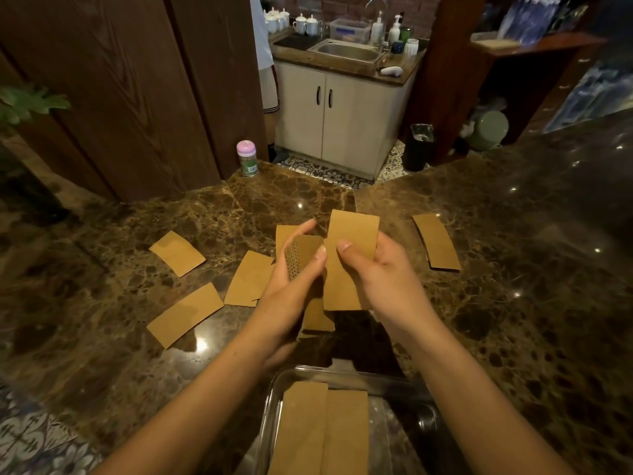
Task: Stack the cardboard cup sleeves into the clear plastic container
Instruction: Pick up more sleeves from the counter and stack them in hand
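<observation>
Cup sleeves [349, 231] gripped in left hand [291, 293] and right hand [388, 282], loose sleeves [185, 313] across counter [513, 303], container [359, 375] below

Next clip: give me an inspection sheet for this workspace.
Surface: dark brown marble counter, glossy.
Job's things: flat brown cardboard sleeves scattered on counter; two more sleeves lie side by side in clear plastic container.
Clutter: pink-lidded bottle.
Grippers: left hand grips dotted sleeve; right hand grips plain sleeve.
Cables: nothing seen.
Surroundings: steel sink, white cabinet, a person standing.
</observation>
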Tool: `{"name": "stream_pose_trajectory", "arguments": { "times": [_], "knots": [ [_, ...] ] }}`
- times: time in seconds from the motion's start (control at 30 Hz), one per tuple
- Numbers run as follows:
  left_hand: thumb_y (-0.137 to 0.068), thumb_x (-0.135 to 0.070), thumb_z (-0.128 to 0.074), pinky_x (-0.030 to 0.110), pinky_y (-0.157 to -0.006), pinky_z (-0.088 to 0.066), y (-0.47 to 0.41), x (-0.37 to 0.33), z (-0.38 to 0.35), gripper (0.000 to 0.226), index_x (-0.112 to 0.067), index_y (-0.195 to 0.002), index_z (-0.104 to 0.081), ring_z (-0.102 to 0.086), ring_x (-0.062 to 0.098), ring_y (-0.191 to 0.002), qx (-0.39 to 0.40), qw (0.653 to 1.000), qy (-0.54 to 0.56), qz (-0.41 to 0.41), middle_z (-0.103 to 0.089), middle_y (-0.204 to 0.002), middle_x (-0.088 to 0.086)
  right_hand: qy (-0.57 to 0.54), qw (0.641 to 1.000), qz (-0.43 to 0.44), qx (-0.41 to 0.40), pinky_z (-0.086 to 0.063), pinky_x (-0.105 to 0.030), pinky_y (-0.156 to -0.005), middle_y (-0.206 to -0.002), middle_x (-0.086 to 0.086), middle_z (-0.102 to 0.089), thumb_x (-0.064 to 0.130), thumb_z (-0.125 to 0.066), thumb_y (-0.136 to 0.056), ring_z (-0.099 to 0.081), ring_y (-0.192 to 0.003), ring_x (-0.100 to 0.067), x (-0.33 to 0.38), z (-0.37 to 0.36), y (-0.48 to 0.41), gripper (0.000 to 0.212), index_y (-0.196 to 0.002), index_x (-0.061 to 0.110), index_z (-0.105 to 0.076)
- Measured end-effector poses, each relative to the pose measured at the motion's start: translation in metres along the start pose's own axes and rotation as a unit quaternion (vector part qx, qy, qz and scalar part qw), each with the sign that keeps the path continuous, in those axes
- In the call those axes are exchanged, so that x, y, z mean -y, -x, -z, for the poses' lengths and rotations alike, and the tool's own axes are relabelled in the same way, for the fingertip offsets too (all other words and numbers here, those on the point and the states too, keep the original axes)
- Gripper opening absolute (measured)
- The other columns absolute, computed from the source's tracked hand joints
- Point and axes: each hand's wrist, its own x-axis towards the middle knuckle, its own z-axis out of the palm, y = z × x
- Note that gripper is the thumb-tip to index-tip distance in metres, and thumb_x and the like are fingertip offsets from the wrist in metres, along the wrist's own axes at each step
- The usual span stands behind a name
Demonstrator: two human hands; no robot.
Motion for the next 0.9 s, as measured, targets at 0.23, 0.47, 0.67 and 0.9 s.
{"name": "stream_pose_trajectory", "arguments": {
  "times": [0.23, 0.47, 0.67, 0.9],
  "knots": [
    [-0.101, -0.03, -0.061, 0.037, -0.065, -0.061, -0.007, 0.002, -0.001, 0.028, -0.037, -0.128, -0.063, -0.072, 0.023, -0.084, -0.047, 0.994, 0.08, 0.06, -0.076, -0.107, 0.007, -0.156, 0.983, -0.094, 0.0, -0.06, -0.03, -0.079, -0.098, 0.002, -0.082, 0.031, -0.047, -0.11, -0.077, -0.088, -0.009, 0.008, 0.009, -0.005, 0.03, -0.106, 0.021, -0.075],
    [-0.09, -0.019, -0.07, 0.035, -0.062, -0.06, -0.002, 0.001, -0.001, 0.043, -0.031, -0.13, -0.059, -0.074, 0.021, -0.084, -0.022, 0.998, 0.06, 0.014, -0.078, -0.096, -0.001, -0.13, 0.99, -0.045, -0.017, -0.065, -0.03, -0.075, -0.105, -0.003, -0.082, 0.023, -0.059, -0.105, -0.079, -0.099, -0.017, 0.003, 0.024, -0.003, 0.026, -0.124, 0.01, -0.072],
    [-0.092, 0.001, -0.07, 0.042, -0.072, -0.06, -0.004, 0.003, -0.008, 0.051, -0.023, -0.133, -0.054, -0.07, 0.029, -0.093, -0.042, 0.998, -0.018, -0.042, -0.074, -0.115, 0.014, 0.1, 0.985, 0.064, -0.123, -0.066, -0.044, -0.071, -0.077, 0.004, -0.08, 0.035, -0.066, -0.101, -0.078, -0.071, -0.013, 0.0, 0.026, 0.0, 0.015, -0.101, 0.028, -0.08],
    [-0.099, -0.033, -0.064, 0.041, -0.078, -0.062, -0.006, 0.003, -0.021, 0.03, -0.037, -0.129, -0.059, -0.073, 0.023, -0.099, -0.061, 0.995, -0.058, -0.056, -0.072, -0.113, 0.017, 0.298, 0.925, 0.201, -0.121, -0.05, -0.026, -0.072, -0.08, 0.01, -0.071, 0.037, -0.062, -0.103, -0.062, -0.078, -0.005, -0.003, 0.013, 0.004, 0.025, -0.091, 0.027, -0.082]
  ]
}}
